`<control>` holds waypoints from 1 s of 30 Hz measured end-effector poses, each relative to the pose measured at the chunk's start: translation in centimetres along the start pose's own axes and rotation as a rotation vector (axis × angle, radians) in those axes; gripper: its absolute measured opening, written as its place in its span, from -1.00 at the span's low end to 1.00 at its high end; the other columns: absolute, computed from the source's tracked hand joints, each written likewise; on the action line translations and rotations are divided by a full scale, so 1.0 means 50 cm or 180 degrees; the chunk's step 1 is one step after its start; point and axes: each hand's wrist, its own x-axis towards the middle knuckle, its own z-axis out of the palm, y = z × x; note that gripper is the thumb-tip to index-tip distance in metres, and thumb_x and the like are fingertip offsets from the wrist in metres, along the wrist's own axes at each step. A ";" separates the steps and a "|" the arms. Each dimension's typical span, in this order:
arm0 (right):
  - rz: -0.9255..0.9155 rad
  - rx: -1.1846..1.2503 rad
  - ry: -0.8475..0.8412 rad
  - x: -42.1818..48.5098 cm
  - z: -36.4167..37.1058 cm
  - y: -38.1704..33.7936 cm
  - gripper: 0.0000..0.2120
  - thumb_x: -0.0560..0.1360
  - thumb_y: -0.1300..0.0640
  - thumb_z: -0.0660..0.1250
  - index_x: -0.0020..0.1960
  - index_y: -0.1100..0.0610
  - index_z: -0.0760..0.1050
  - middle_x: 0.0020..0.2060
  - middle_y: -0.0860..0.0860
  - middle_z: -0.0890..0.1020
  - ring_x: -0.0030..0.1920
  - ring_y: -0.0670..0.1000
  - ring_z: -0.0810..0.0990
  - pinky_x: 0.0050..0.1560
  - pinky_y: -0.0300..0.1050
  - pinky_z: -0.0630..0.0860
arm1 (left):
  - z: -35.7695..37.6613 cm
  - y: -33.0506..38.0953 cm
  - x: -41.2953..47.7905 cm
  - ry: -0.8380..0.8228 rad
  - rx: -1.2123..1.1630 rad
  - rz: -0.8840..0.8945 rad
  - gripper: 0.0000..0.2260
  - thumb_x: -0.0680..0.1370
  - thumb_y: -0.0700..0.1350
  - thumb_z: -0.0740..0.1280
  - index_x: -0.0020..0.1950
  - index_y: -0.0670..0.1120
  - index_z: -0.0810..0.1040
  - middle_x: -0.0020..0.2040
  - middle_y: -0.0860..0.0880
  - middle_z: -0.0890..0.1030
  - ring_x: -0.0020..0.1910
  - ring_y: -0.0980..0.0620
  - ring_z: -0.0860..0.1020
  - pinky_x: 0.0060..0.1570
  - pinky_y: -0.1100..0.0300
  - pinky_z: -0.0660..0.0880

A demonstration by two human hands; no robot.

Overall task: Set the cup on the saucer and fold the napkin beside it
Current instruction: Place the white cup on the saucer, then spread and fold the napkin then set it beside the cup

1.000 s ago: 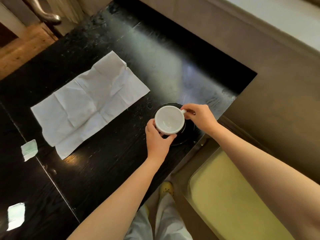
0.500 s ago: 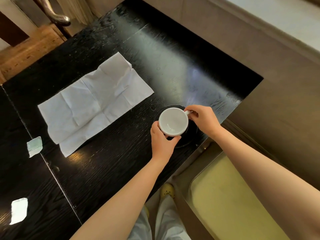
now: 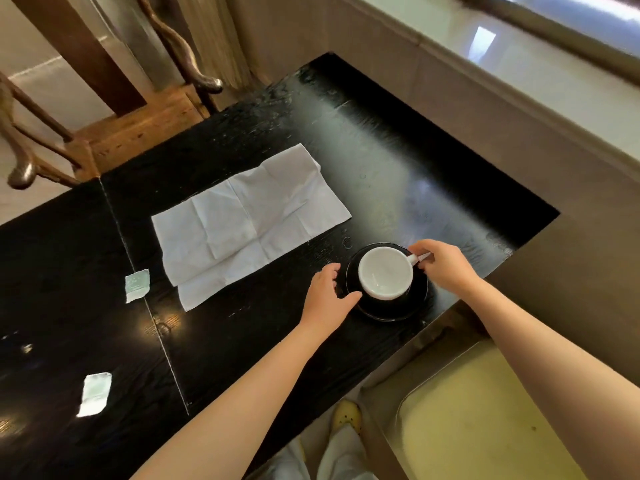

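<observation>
Two bare hands frame a white cup (image 3: 385, 273) that sits upright on a black saucer (image 3: 388, 308) near the right end of a dark, glossy table (image 3: 242, 341). The right hand (image 3: 445, 266) is on the cup's right side, its fingertips pinched around the small handle. The left hand (image 3: 327, 299) is at the saucer's left edge, fingers loosely curled and spread; its thumb reaches toward the saucer's rim, just short of the cup, and it grips nothing. Whether the thumb touches the rim cannot be told. The cup therefore lies between the hands, closer to the right one.

To the left and slightly farther away, a white paper napkin (image 3: 247, 220) lies spread flat and creased on the table, well apart from both hands and just clear of the saucer. Two small pale green packets (image 3: 136, 285) (image 3: 94, 393) rest on the table's left part. A wooden chair (image 3: 104, 133) stands beyond the table's far left corner, and a pale yellow seat (image 3: 485, 417) sits near the person on the right.
</observation>
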 end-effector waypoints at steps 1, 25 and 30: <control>-0.0039 -0.0088 0.0022 0.000 -0.008 -0.008 -0.62 0.46 0.45 0.16 0.19 0.21 0.53 0.12 0.16 0.63 0.12 0.16 0.58 0.16 -0.03 0.45 | -0.020 0.001 -0.003 0.0027 0.0079 -0.0013 -0.44 0.49 -0.08 0.38 0.44 -0.07 0.27 0.38 -0.09 0.38 0.31 0.01 0.41 0.22 0.20 0.38; -0.0439 -0.0688 0.0782 0.226 0.068 -0.464 -0.61 0.54 0.11 0.20 0.29 0.29 0.34 0.25 0.26 0.44 0.27 0.28 0.34 0.23 0.12 0.34 | -0.529 -0.166 0.136 0.0880 -0.0378 -0.1416 -0.48 0.56 -0.07 0.25 0.49 -0.11 0.19 0.44 -0.15 0.31 0.35 -0.14 0.36 0.24 0.05 0.39; 0.0110 -0.0436 0.0523 0.310 0.096 -0.480 -0.51 0.51 0.09 0.25 0.34 0.31 0.28 0.29 0.28 0.42 0.34 0.29 0.31 0.28 0.13 0.32 | -0.570 -0.238 0.205 0.1046 -0.0582 -0.1686 -0.58 0.52 -0.13 0.28 0.37 -0.16 0.34 0.23 -0.16 0.50 0.15 -0.16 0.52 0.10 0.06 0.50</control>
